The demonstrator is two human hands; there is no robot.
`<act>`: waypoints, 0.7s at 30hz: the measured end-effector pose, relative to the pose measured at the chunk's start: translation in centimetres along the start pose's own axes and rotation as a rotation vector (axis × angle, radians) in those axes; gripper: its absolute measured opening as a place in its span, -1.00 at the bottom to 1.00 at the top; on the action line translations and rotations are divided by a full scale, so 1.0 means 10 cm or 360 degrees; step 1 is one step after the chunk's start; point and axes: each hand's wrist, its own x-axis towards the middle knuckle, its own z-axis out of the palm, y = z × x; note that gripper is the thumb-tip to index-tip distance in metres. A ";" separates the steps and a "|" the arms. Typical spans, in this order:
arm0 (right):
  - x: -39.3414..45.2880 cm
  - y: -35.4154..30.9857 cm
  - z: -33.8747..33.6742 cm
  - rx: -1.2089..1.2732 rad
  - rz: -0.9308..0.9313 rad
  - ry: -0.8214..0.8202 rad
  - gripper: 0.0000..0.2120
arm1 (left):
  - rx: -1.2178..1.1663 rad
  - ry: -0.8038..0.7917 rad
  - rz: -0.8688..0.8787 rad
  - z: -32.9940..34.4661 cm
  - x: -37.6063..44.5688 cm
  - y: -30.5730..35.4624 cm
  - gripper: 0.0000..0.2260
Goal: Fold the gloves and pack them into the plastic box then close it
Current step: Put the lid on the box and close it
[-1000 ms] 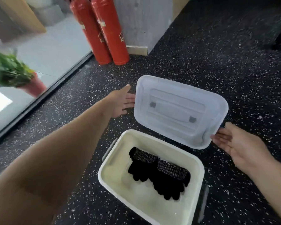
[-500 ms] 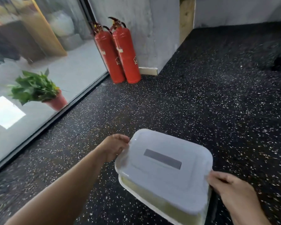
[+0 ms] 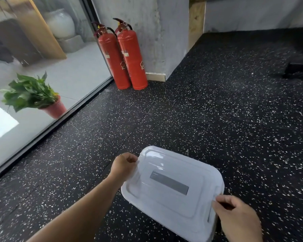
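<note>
Head view: the lid [image 3: 171,184] is set over the plastic box, low on the speckled floor [image 3: 217,110] at about 5 o'clock. The left hand [image 3: 123,165] is closed on the lid's edge at 9 o'clock; the right hand [image 3: 238,217] is curled on the edge at 4 o'clock. Closing is judged nearly done; whether the lid is pressed fully home cannot be told. The gloves are not seen, presumably hidden under the lid. The box body is covered, its near corner cut off by the frame bottom.

Left hand [image 3: 123,165], right hand [image 3: 238,217]: curled fingers.
</note>
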 end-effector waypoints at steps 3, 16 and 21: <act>0.02 0.00 0.00 -0.0013 -0.0035 -0.0019 -0.88 | -0.0019 0.0019 -0.0047 0.03 0.00 0.00 -0.84; 0.09 0.16 0.06 0.0197 0.0114 -0.0029 -0.86 | -0.0758 -0.0503 -0.0743 -0.10 0.06 -0.21 -0.74; 0.06 0.18 0.04 0.0230 0.0123 0.0009 -0.81 | -0.0869 -0.0605 -0.0772 -0.12 0.04 -0.24 -0.74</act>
